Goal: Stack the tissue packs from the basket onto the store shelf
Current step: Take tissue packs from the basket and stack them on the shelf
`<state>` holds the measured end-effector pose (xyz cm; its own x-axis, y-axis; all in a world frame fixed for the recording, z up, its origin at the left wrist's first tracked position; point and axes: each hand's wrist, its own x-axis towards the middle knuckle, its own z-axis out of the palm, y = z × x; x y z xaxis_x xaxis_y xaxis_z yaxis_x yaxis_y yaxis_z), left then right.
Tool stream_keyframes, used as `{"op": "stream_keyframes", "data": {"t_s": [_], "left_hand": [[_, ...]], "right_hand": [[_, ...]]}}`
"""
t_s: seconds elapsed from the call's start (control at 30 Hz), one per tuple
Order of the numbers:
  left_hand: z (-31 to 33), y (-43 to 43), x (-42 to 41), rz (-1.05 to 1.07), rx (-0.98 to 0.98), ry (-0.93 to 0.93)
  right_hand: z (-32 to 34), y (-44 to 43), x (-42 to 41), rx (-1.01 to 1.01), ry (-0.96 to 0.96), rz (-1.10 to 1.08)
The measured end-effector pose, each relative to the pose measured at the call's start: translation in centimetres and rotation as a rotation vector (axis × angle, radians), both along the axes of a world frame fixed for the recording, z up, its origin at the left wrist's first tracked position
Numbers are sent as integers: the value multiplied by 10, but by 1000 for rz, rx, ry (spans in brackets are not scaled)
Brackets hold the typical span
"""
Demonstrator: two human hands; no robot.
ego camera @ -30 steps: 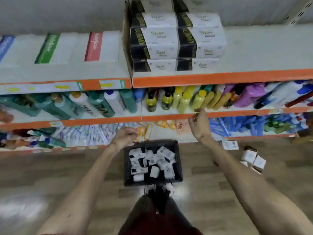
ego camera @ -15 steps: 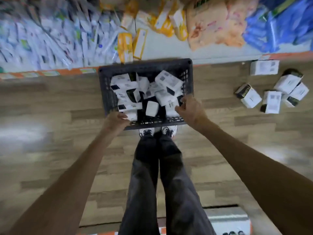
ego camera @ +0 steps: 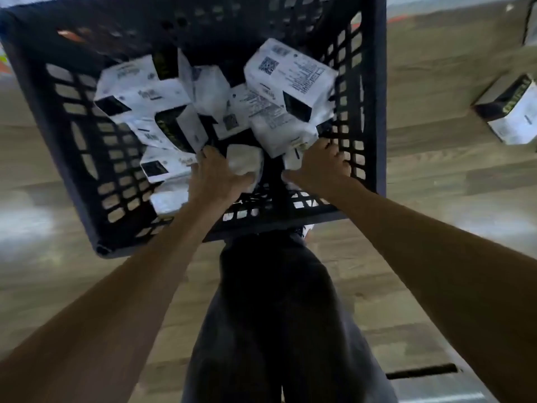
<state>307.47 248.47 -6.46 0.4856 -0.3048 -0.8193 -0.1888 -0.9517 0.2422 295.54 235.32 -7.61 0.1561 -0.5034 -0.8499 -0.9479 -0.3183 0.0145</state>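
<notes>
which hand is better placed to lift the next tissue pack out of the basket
Left, most likely. The left hand has its thumb curled round a small white pack mid-basket. The right hand sits by the basket wall at the edge of a bigger pack, its grip unclear.

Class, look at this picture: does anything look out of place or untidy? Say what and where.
Yes. The packs in the basket lie jumbled at all angles, some on edge, not in rows. A stray pack lies tilted on the floor to the right of the basket, outside it.
</notes>
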Motion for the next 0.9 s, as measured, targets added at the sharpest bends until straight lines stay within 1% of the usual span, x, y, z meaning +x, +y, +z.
{"op": "stream_keyframes", "data": {"t_s": [0.13,0.23,0.27,0.33,0.43,0.57,0.63,0.67,0.8,0.9], "left_hand": [[-27,-13,-22,-5,112,-118],[-33,-10,-22,18,123,-114],[-33,-8,-19,28,123,-99],[-25,-6,-9,39,135,-76],[4,-3,5,63,159,-70],[77,-2,21,13,155,-41],[116,-5,25,9,154,-22],[145,-10,30,14,144,-6],[270,-24,47,49,59,105],[388,-52,56,-23,-14,132]], "right_hand": [[-39,17,2,-113,42,-6],[-52,24,0,-249,26,24],[-51,24,0,-251,25,16],[-40,19,3,-177,30,-20],[-5,10,6,-74,39,-49],[76,-2,6,-17,69,-7],[116,-5,5,-11,62,-36],[145,-10,6,-22,36,-51],[290,-35,5,-94,-53,-55],[413,-69,1,-165,-51,-52]]}}
